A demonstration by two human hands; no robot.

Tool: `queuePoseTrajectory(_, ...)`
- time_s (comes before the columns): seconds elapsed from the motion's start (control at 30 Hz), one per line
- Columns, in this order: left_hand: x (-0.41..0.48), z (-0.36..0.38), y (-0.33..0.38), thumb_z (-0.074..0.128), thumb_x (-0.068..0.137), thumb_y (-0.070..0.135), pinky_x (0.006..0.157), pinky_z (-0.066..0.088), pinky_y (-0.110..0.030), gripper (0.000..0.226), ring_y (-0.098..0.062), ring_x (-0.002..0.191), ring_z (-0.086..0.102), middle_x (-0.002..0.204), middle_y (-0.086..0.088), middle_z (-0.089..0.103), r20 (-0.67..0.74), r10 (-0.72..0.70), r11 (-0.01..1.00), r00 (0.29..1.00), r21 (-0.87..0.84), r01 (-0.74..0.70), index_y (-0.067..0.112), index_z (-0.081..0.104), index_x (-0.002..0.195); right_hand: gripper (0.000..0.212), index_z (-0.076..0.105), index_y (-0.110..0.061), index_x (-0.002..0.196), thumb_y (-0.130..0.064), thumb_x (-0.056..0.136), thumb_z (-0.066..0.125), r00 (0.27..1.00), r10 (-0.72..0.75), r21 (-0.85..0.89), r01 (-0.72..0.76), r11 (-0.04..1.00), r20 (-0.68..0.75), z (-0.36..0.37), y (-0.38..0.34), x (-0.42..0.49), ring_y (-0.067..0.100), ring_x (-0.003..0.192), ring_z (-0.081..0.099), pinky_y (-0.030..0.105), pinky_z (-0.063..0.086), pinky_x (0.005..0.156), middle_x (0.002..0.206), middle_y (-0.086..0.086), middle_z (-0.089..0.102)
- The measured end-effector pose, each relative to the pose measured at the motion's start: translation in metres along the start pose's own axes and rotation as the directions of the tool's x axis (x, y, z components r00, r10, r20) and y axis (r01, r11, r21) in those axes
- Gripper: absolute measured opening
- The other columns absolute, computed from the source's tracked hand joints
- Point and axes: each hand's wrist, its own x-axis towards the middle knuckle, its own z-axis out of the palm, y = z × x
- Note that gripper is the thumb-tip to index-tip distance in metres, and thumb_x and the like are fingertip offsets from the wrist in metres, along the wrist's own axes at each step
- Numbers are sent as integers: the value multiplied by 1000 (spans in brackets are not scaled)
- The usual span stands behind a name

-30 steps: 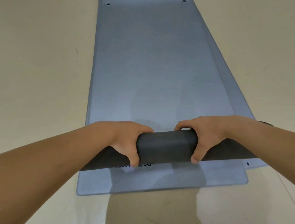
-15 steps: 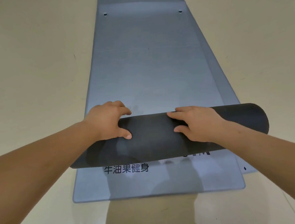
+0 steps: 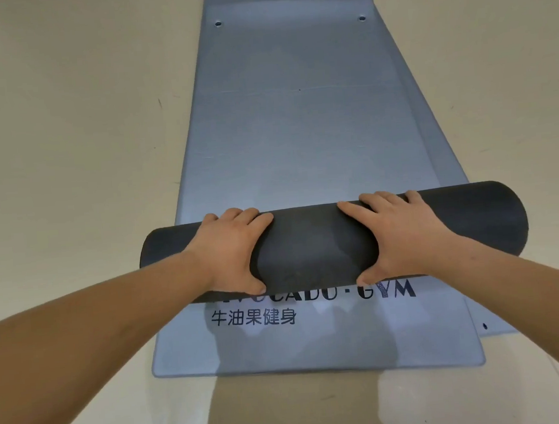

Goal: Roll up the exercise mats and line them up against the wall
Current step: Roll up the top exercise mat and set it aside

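Observation:
A stack of blue-grey exercise mats lies flat on the floor and runs away from me. The near end of the top mat is wound into a dark grey roll that lies across the stack. My left hand is clamped over the left part of the roll, fingers over the top and thumb at the near side. Over the right part my right hand holds it the same way. The mat below shows printed lettering just in front of the roll.
Pale beige floor spreads on both sides of the mats. A lower mat's corner with a small hole sticks out at the near right. Two eyelets mark the top mat's far end.
The roll has grown thicker and moved away from me along the mat. Both hands shifted forward with it, and more printed lettering on the mat beneath is uncovered.

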Motion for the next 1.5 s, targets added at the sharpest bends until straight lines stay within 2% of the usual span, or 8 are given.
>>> queuePoseTrajectory(0.23, 9, 15, 7, 76, 54, 85, 123, 18, -63, 150, -30, 152, 19, 166, -1, 15, 105, -25, 998, 994, 56, 19, 27, -8, 163, 134, 11, -48, 158, -94, 46, 69, 988, 34, 143, -56, 988, 150, -4, 6, 10, 23, 133, 51, 48, 47, 105, 149, -10, 46)
queuePoseTrajectory(0.43, 24, -3, 1, 78, 50, 75, 96, 53, -48, 121, -20, 116, 57, 133, 10, 55, 137, 69, 998, 988, -13, -68, 35, 27, 152, 117, 28, -56, 144, -86, 43, 80, 960, 48, 243, -118, 963, 277, -12, 7, 13, 18, 105, 61, 39, 53, 91, 124, -19, 60)
queuePoseTrajectory(0.6, 25, -12, 10, 94, 50, 57, 87, 59, -40, 92, -12, 96, 62, 106, 19, 60, 435, 124, 961, 892, -277, 2, 45, 50, 130, 120, 34, -63, 143, -72, 40, 94, 857, -61, 458, -212, 863, 512, -3, 12, -8, 15, 128, 53, 41, 46, 111, 141, -23, 48)
queuePoseTrajectory(0.7, 27, -9, 12, 98, 47, 53, 91, 60, -43, 93, -13, 103, 64, 115, 19, 62, 521, 142, 935, 841, -349, 58, 49, 54, 129, 129, 23, -59, 153, -75, 45, 90, 885, -70, 416, -145, 898, 460, -2, 7, -23, 15, 136, 44, 41, 45, 109, 143, -20, 38)
queuePoseTrajectory(0.87, 43, -20, -5, 103, 46, 43, 90, 62, -41, 89, -14, 105, 70, 118, 18, 69, 557, 104, 859, 824, -467, 208, 49, 63, 125, 107, 30, -45, 147, -78, 59, 81, 962, 11, 126, -47, 991, 274, -24, -25, -24, 23, 112, 55, 39, 51, 83, 124, -5, 47)
queuePoseTrajectory(1.07, 30, -28, -9, 91, 58, 71, 110, 47, -47, 114, -20, 137, 50, 154, 13, 45, 365, -65, 952, 929, -255, 167, 37, 42, 155, 104, 29, -44, 157, -87, 70, 67, 959, 42, 108, -75, 991, 279, -21, -28, -9, 27, 120, 58, 38, 47, 82, 134, -1, 54)
queuePoseTrajectory(1.27, 11, -46, 26, 62, 91, 67, 87, 51, -40, 63, -24, 113, 59, 127, 1, 59, -48, -7, 995, 999, 96, 12, 28, 55, 140, 105, 29, -54, 157, -79, 67, 78, 944, 83, 315, -189, 930, 321, -43, 0, 27, 22, 144, 45, 42, 42, 104, 159, -14, 41)
queuePoseTrajectory(1.5, 6, 3, 39, 81, 64, 73, 117, 29, -64, 140, -38, 147, 23, 158, -15, 20, 78, -44, 966, 996, 259, 23, 22, -6, 162, 84, 42, -49, 149, -78, 76, 71, 984, 164, 282, -178, 943, 71, -42, 2, 25, 22, 129, 54, 42, 49, 92, 145, -9, 48)
